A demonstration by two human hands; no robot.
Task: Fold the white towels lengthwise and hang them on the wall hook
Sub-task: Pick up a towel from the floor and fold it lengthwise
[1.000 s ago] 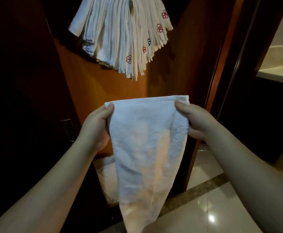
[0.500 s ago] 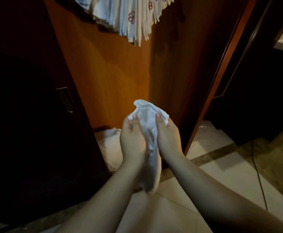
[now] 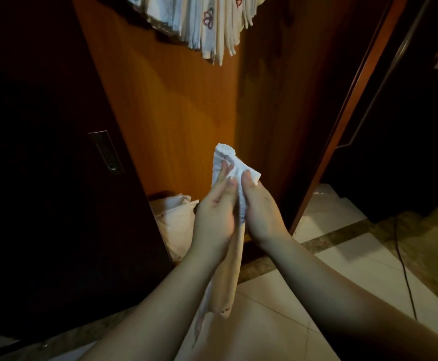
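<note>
A white towel (image 3: 229,162) is folded into a narrow strip between my two hands, its top corner poking up above my fingers and its tail hanging down between my forearms. My left hand (image 3: 214,217) and my right hand (image 3: 261,212) press together on it, thumbs pinching the folded edge. Several folded white towels (image 3: 207,24) with red and blue logos hang from the top of the wooden wall panel (image 3: 181,113); the hook itself is out of view.
A heap of white towels (image 3: 176,217) lies on the floor at the base of the panel. A dark sliding door with a recessed handle (image 3: 106,151) stands at left. A doorway opens at right onto a tiled floor (image 3: 343,269) crossed by a black cable (image 3: 405,277).
One second ago I held the towel spread wide by its top corners. My hands came together and lowered, folding it lengthwise. The view tilted down.
</note>
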